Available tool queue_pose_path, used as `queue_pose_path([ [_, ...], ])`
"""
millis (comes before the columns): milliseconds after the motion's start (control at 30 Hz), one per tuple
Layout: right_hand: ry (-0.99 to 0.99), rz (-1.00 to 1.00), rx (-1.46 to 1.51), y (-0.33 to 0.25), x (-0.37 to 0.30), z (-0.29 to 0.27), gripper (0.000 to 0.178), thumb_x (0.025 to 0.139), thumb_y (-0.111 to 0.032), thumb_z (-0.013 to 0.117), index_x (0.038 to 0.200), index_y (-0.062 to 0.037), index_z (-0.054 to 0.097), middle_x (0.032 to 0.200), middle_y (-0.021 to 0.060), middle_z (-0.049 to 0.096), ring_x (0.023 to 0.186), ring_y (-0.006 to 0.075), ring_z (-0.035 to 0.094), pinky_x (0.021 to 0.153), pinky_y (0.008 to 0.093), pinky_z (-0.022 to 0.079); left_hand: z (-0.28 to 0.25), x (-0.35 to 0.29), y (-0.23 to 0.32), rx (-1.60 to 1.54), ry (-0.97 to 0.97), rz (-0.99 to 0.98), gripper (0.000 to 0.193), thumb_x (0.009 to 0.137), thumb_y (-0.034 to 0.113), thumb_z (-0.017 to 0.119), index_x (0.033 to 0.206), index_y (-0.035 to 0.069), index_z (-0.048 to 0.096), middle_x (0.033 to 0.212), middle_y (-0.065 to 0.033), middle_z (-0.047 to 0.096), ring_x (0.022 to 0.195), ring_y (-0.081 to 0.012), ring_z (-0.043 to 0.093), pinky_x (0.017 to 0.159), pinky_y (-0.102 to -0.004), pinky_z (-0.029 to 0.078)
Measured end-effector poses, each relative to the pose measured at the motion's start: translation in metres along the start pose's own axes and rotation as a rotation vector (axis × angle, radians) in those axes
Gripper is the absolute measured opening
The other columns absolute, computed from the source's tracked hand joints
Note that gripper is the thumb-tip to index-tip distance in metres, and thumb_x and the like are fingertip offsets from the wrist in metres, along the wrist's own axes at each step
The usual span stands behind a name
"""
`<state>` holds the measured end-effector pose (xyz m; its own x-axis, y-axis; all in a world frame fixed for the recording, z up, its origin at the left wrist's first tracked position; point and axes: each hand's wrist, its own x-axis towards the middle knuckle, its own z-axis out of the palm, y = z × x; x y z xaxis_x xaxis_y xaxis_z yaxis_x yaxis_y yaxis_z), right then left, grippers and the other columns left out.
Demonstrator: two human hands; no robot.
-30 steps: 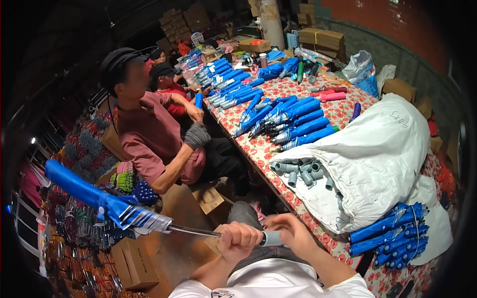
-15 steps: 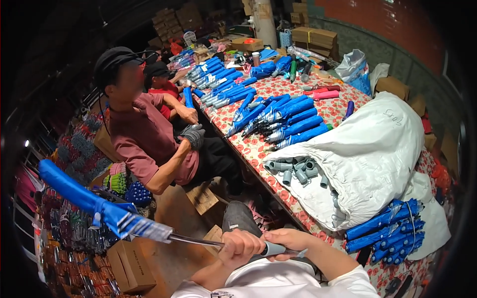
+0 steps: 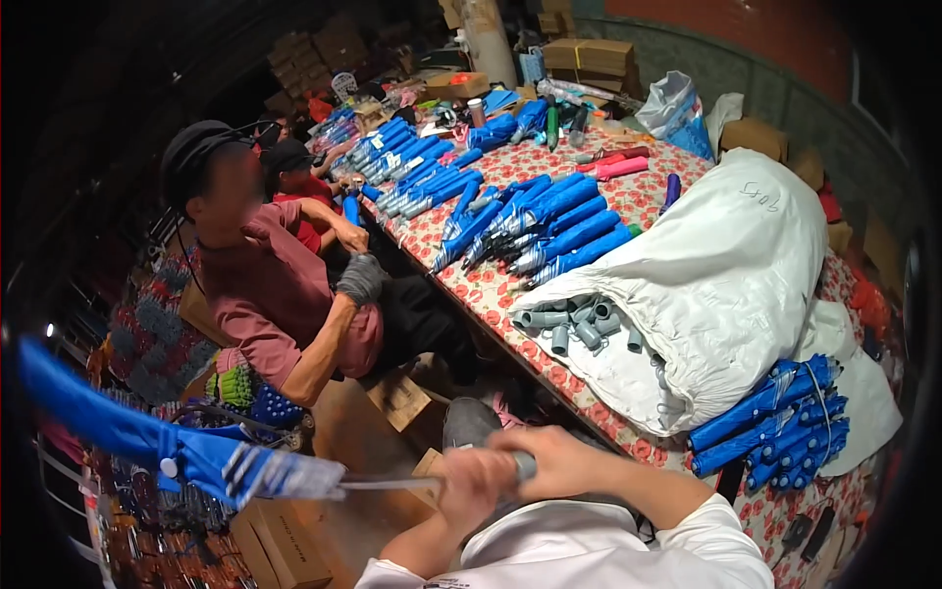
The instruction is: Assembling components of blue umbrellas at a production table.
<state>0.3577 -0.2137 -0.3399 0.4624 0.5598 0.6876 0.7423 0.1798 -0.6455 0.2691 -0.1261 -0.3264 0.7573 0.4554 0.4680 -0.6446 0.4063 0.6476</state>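
Observation:
A blue folded umbrella [image 3: 201,456] stretches out to the left, its silvery rib ends bunched toward me and its thin metal shaft [image 3: 392,483] bare. My left hand [image 3: 466,488] is closed in a fist round the shaft, somewhat blurred. At the near end, the fingers of my right hand [image 3: 554,463] wrap round the grey handle [image 3: 525,466], whose far part is hidden under them. Grey handles [image 3: 579,324] of like shape spill from the mouth of a white sack [image 3: 731,285] on the table.
Blue folded umbrellas [image 3: 549,231] lie in rows on the flowered tablecloth [image 3: 481,294]. A tied bundle of blue umbrellas [image 3: 770,427] rests by the sack. A seated co-worker [image 3: 285,314], one hand gloved, is to my left. Cardboard boxes [image 3: 280,545] and bagged goods stand on the floor.
My right hand has shifted from lying along the handle to curling over its end. The umbrella has swung a little left and lower in view. The whole view has moved slightly too.

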Motion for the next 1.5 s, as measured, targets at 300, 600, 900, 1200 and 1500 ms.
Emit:
queue_pose_path([
  [300,-0.761,0.487,0.276,0.02,-0.024,-0.024,0.025,0.059,-0.006,0.072,0.081,-0.004,0.062,0.068,0.0051,0.061,0.054,0.0237,0.056,0.057,0.0332,0.048,-0.002,-0.014,-0.013,-0.042,-0.082,-0.153,0.057,0.104,0.038,0.033,0.051,0.016,0.024,0.045,0.0005,0.027,0.039,-0.0127,0.017,0.041,-0.0315,0.025],
  [600,-1.065,0.553,0.459,0.012,-0.027,-0.028,0.016,0.067,-0.003,0.069,0.08,-0.0031,0.06,0.07,0.0007,0.059,0.056,0.0138,0.053,0.053,0.0246,0.042,0.008,-0.01,-0.018,-0.078,-0.244,-0.091,0.056,0.104,0.033,0.035,0.052,0.014,0.025,0.045,-0.0004,0.029,0.04,-0.0151,0.02,0.043,-0.0313,0.027],
  [900,-1.178,0.626,0.744,0.024,-0.048,-0.025,0.019,0.068,-0.007,0.071,0.082,-0.0011,0.06,0.071,0.0042,0.06,0.058,0.016,0.053,0.055,0.0252,0.044,-0.012,-0.007,-0.032,0.002,0.178,-0.15,0.053,0.103,0.034,0.037,0.056,0.014,0.026,0.049,0.0007,0.022,0.042,-0.0151,0.02,0.043,-0.0308,0.024],
  [1200,-0.787,0.701,0.717,0.038,-0.019,-0.05,0.034,0.074,-0.013,0.071,0.105,-0.0043,0.06,0.1,0.0044,0.062,0.087,0.0132,0.057,0.078,0.0254,0.047,-0.039,-0.01,-0.032,-0.352,0.001,-0.899,0.038,0.101,0.019,0.044,0.064,0.01,0.038,0.053,-0.0016,0.032,0.047,-0.0144,0.03,0.048,-0.0305,0.034],
  [1500,0.276,0.881,1.141,0.094,0.025,-0.091,0.03,0.086,-0.022,0.062,0.104,0.0005,0.055,0.07,0.0071,0.059,0.066,0.0172,0.057,0.076,0.0319,0.048,-0.047,-0.054,-0.043,0.327,-0.241,-0.997,0.014,0.092,0.016,0.056,0.087,0.003,0.056,0.071,-0.0056,0.057,0.065,-0.0164,0.052,0.065,-0.0263,0.045],
])
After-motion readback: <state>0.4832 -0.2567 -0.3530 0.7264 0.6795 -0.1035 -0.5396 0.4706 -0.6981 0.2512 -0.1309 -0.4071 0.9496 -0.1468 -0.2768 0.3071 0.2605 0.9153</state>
